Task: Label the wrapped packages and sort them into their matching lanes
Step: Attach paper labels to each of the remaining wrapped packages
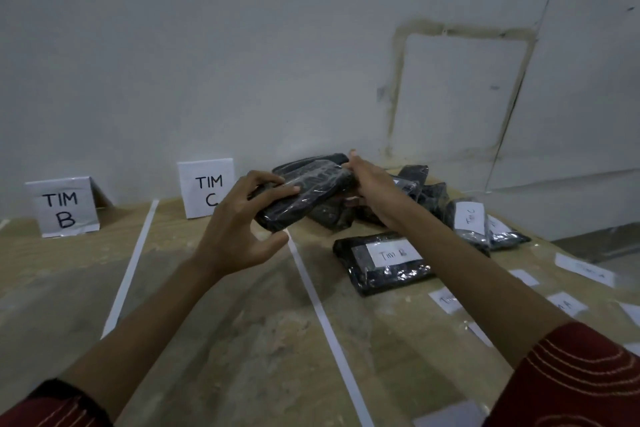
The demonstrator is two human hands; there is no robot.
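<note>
Your two hands hold one wrapped package (304,191) off the bench (242,340) at your 12 o'clock, above the lane marked by the TIM C sign (207,189). Your left grip (242,222) has its fingers curled over the near end of the package with the thumb spread underneath. Your right grip (370,184) closes round the far end. No label shows on the face of this package.

At 1 o'clock, just behind it, lies a pile of black packages (422,191). One at its 3 o'clock edge bears a Tim C label (469,218). A package labelled Tim B (381,263) lies flat at 2 o'clock, apart from the pile. Loose paper labels (585,269) are scattered on the bench at 3 o'clock.

The TIM B sign (64,208) stands at 10 o'clock against the wall. Two white tape lines (311,288) divide the lanes.
</note>
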